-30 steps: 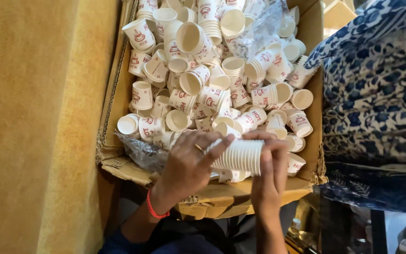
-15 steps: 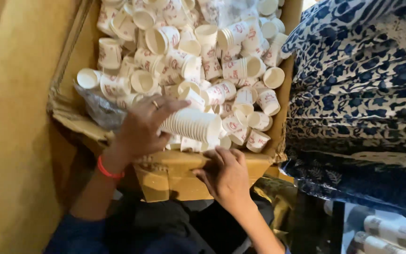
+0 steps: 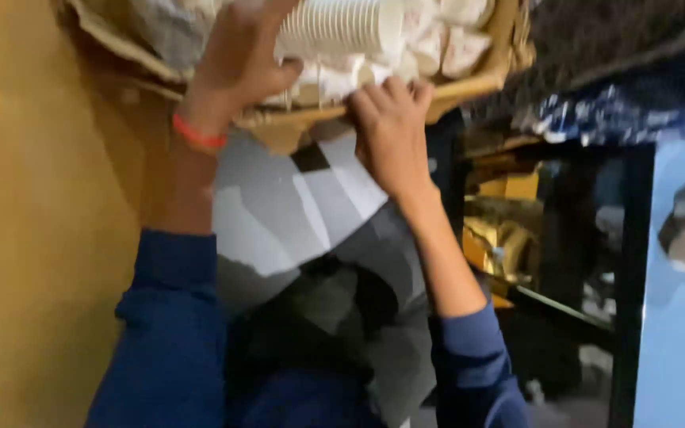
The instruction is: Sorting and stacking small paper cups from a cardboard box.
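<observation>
My left hand (image 3: 235,59), with a red band at the wrist, grips one end of a stack of white paper cups (image 3: 342,28) lying sideways at the top edge of the view. My right hand (image 3: 390,127) rests with its fingers on the near edge of the cardboard box (image 3: 469,83), just below the stack; whether it holds anything is blurred. Loose paper cups (image 3: 453,40) lie in the box beside the stack. Both arms wear blue sleeves.
A yellow-brown wall (image 3: 41,238) stands on the left. A dark frame with a blue patterned cloth (image 3: 596,119) and yellow shapes (image 3: 509,238) is on the right. A grey and white surface (image 3: 303,214) lies below the box.
The view has dropped, so the box has slid to the top edge. My right hand has let go of the stack and moved to the box's near edge. My left hand keeps the stack.
</observation>
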